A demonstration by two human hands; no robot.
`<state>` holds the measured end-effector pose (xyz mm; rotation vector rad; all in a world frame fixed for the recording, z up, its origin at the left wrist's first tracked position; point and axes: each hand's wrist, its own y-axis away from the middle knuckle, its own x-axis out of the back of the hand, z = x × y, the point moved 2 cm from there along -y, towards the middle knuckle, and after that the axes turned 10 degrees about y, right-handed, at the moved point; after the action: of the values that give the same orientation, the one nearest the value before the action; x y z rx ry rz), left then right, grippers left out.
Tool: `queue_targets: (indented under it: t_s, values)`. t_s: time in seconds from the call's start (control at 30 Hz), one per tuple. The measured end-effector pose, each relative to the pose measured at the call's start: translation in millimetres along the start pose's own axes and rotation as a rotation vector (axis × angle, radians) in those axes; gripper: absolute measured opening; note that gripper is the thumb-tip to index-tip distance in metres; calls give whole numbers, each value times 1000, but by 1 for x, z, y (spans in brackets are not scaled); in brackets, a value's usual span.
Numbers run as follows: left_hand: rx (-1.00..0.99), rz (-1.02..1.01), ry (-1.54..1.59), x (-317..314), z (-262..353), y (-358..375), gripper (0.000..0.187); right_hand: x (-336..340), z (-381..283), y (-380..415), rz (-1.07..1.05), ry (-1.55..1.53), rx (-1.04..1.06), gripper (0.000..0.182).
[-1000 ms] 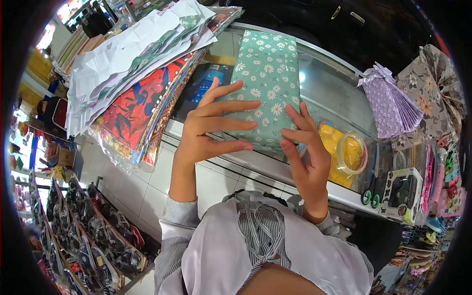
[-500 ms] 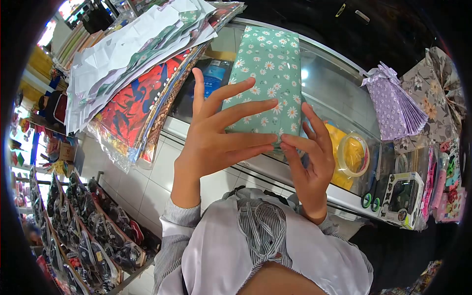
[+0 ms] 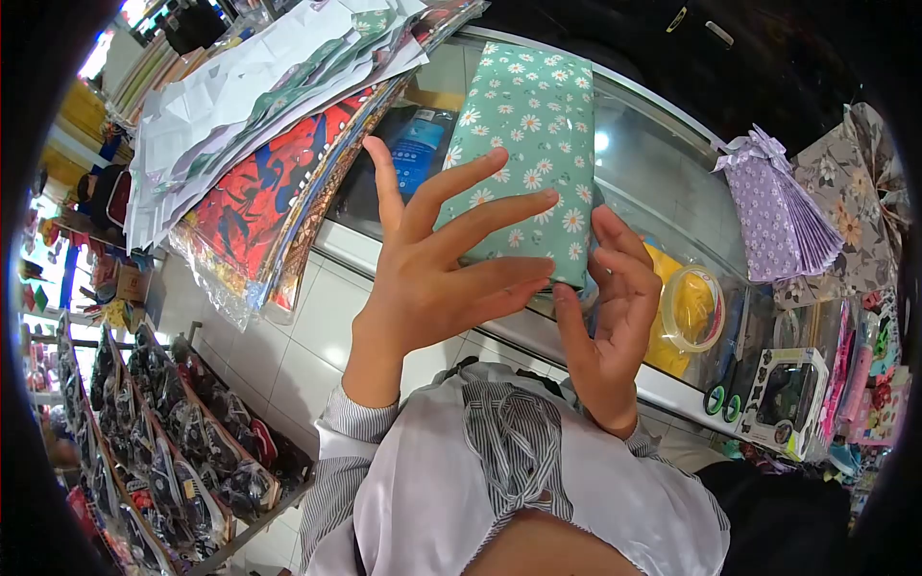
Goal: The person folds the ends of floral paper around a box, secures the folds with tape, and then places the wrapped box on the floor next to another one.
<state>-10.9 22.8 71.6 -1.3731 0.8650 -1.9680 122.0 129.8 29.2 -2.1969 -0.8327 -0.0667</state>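
A long box wrapped in green daisy-print gift paper [image 3: 533, 125] lies on the glass counter, its near end towards me. My left hand [image 3: 423, 274] is at the near left of the box, its upper fingers spread over the top. The index finger and thumb of that hand close on the near edge. At the near right corner, my right hand [image 3: 615, 312] grips with bent fingers along the side and the thumb against the end. The end face and what the fingertips press there are hidden from me.
Left of the box lie white paper scraps [image 3: 230, 106] on packaged patterned sheets [image 3: 288, 182]. To the right are a tape roll [image 3: 716, 331], scissors [image 3: 722, 401], a lilac pleated gift wrap [image 3: 768, 206] and a boxed toy [image 3: 783, 403]. Bagged shoes [image 3: 173, 432] fill a rack at lower left.
My right thumb has slid down a little along the near end, and the fingers have curled more at the side. The left hand has shifted slightly right. The box has barely moved.
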Motion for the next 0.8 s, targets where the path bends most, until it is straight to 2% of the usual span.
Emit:
queue_targets:
  t_s: [0.07, 0.17, 0.2, 0.27, 0.33, 0.43, 0.47, 0.57, 0.6, 0.7, 0.8]
  values:
    - [-26, 11, -2, 0, -1, 1, 23, 0, -1, 0, 12, -54, -24, 45]
    - [185, 119, 306, 5, -11, 9, 30, 2, -4, 0, -4, -57, -55, 49]
    - [156, 144, 392, 6, -20, 16, 47, 2, -5, 0, 2, -95, -86, 51]
    - [368, 338, 836, -2, -32, 24, 57, 1, -6, -1, 13, -173, -147, 55]
    - [665, 423, 1026, -4, -33, 16, 64, 0, -7, -3, 12, -225, -225, 58]
    - [922, 393, 1193, -12, -42, 17, 68, -3, -6, -5, -17, -283, -356, 59]
    - [939, 347, 1223, -13, -43, 14, 69, -5, -5, -4, -31, -298, -405, 60]
    - [993, 204, 1307, -18, -43, 7, 74, -10, -9, -8, -150, -40, -387, 59]
    - [929, 150, 1300, -15, -36, 2, 76, -14, -9, -8, -102, 14, -372, 60]
    - [879, 163, 1328, -12, -36, 6, 78, -15, -15, -11, -93, -60, -313, 59]
    - [651, 264, 1228, -2, -28, 13, 84, -15, -18, -7, -56, -114, -159, 57]
